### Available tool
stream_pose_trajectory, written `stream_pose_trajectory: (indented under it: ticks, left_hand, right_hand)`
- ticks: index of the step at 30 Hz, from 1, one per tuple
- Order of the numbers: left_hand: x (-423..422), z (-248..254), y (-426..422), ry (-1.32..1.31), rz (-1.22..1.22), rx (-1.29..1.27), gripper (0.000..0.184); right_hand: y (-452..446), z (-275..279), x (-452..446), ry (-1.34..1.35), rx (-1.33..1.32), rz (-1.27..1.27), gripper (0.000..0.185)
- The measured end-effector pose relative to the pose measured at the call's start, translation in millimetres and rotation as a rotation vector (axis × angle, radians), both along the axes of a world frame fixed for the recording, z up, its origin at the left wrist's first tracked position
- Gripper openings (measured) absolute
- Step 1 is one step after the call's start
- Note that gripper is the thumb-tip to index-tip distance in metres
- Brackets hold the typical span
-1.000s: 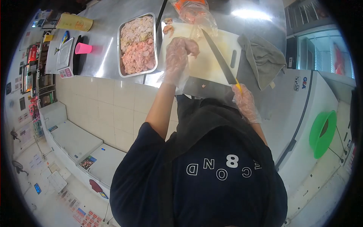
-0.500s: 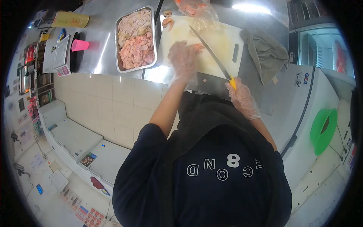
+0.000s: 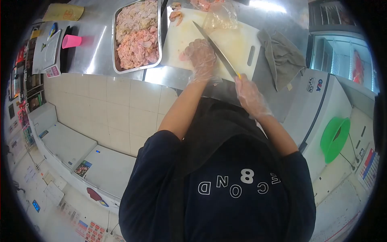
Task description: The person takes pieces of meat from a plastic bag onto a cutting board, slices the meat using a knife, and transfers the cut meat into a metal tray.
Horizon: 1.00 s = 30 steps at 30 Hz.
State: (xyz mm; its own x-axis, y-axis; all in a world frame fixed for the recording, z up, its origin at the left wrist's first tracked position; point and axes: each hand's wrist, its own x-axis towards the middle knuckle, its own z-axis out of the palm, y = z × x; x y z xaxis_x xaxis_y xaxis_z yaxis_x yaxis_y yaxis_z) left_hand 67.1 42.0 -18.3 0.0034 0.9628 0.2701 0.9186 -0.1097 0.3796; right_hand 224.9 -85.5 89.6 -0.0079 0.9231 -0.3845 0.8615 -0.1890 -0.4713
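In the head view, my right hand [image 3: 250, 97], in a clear plastic glove, grips a long knife [image 3: 219, 52] by its yellow handle. The blade slants across a white cutting board [image 3: 246, 36], its tip pointing to the upper left. My left hand [image 3: 201, 58], also gloved, is on the board with curled fingers, left of the blade. A pink piece of raw meat [image 3: 184, 56] shows at the left edge of those fingers; the rest of it is hidden under the hand. Another scrap of meat [image 3: 175, 16] lies at the board's upper left corner.
Left of the board stands a metal tray [image 3: 160, 40] heaped with raw meat. A clear plastic bag [image 3: 221, 17] rests on the board's far edge. To the right lies a grey cloth [image 3: 282, 56]. A pink cup [image 3: 71, 41] and a scale [image 3: 47, 50] are farther left.
My left hand has shifted right, closer to the blade, and the meat now shows at its left side. My right hand has moved slightly left and up with the knife. The view has shifted somewhat.
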Motion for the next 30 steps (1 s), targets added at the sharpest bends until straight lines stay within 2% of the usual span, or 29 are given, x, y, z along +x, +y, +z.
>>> stream_pose_trajectory:
  ticks: [2,4,8,11,13,15,16,18,20,22,25,30]
  left_hand:
    - [-2.0,-4.4,-1.6,0.013,-0.015,-0.053,0.012]
    - [-3.2,-8.2,-3.7,-0.05,-0.042,0.06,0.02]
    - [-4.4,-9.6,-9.4,0.039,-0.087,0.047,0.019]
    - [-14.2,-6.0,-8.9,-0.042,-0.1,0.052,0.017]
    - [-30.4,13.9,-14.3,-0.093,-0.121,-0.087,0.016]
    - [-52.4,11.7,-20.1,-0.063,-0.117,-0.022,0.017]
    - [-61.2,10.2,-24.7,-0.027,-0.115,0.041,0.019]
    - [-69.8,9.0,-30.0,0.022,-0.094,-0.032,0.02]
    - [-67.7,7.8,-30.8,0.063,-0.081,-0.103,0.02]
    - [-56.4,11.9,-31.4,-0.1,0.012,0.096,0.02]
    - [-36.2,14.0,-26.6,-0.171,0.027,0.126,0.02]
    - [-14.1,2.2,-20.4,-0.105,0.108,-0.014,0.021]
  right_hand:
    - [25.4,-14.0,-12.0,0.028,0.043,0.022,0.04]
    - [61.8,-19.2,-32.4,0.069,-0.001,-0.001,0.042]
    - [103.7,-45.9,-47.4,0.093,0.045,-0.031,0.043]
    - [76.3,-39.6,-29.4,0.133,0.006,-0.01,0.043]
    - [35.2,-54.6,-2.0,0.039,0.14,0.177,0.04]
    - [-2.0,-37.5,12.2,0.027,0.239,0.135,0.035]
    - [-10.1,-24.9,12.2,0.03,0.232,0.14,0.035]
    - [-15.1,-0.6,12.8,0.012,-0.053,-0.065,0.034]
    - [-17.7,5.7,9.5,0.041,-0.039,-0.053,0.036]
    - [-13.7,15.8,2.1,0.068,-0.029,-0.037,0.037]
    - [-1.3,32.0,-11.3,0.023,-0.161,-0.034,0.04]
    - [-3.6,22.7,-21.5,0.008,-0.167,-0.053,0.037]
